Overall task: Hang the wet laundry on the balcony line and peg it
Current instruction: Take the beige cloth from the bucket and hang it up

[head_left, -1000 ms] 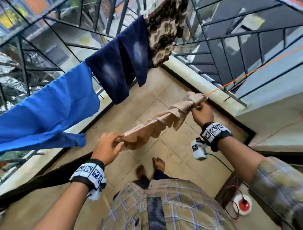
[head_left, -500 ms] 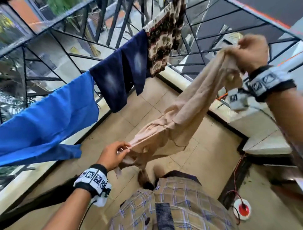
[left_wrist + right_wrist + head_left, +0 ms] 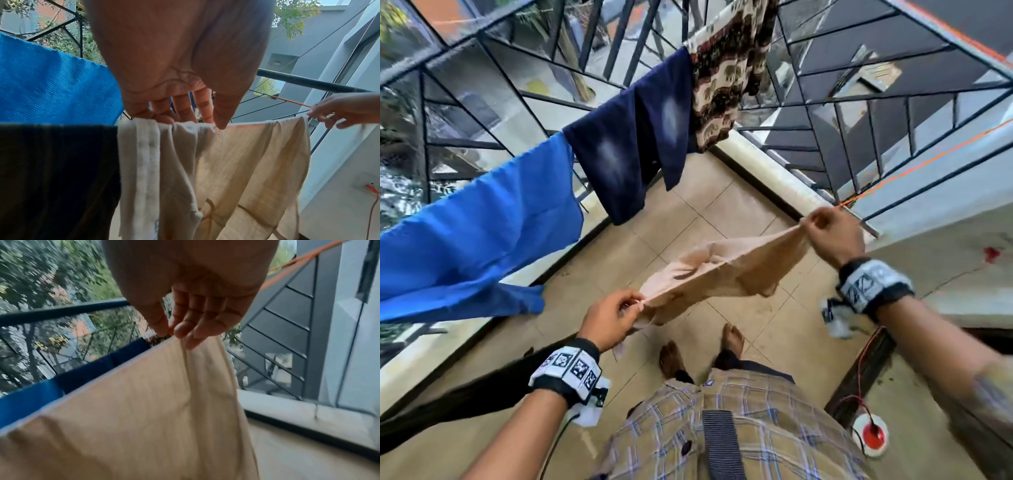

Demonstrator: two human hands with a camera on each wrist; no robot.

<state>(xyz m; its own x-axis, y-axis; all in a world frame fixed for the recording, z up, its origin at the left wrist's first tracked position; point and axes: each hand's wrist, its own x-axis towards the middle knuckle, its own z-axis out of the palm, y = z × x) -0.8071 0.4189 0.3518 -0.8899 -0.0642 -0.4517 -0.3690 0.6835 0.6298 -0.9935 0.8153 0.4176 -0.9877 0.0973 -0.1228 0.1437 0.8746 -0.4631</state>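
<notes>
A beige cloth [image 3: 726, 270] is stretched between my two hands above the tiled floor. My left hand [image 3: 616, 315] pinches its near-left corner, and my right hand [image 3: 825, 229] pinches the far-right corner close to the orange line [image 3: 928, 161]. The left wrist view shows the cloth [image 3: 236, 162] hanging from my left fingers [image 3: 180, 112], with the right hand [image 3: 339, 112] at its other end. In the right wrist view the cloth [image 3: 144, 402] drops from my right fingers [image 3: 191, 331]. No pegs are in view.
A blue cloth [image 3: 472, 233], dark navy jeans [image 3: 633, 144] and a patterned brown cloth [image 3: 726, 68] hang on the line along the black railing [image 3: 482, 44]. A low ledge [image 3: 767, 171] runs below the right railing. My bare feet [image 3: 702, 349] stand on the tiles; a red-and-white disc [image 3: 869, 435] lies at right.
My right hand, raised high half a second ago, has come back down beside the orange line. The bunched beige cloth has been shaken out and now spreads flat between both hands.
</notes>
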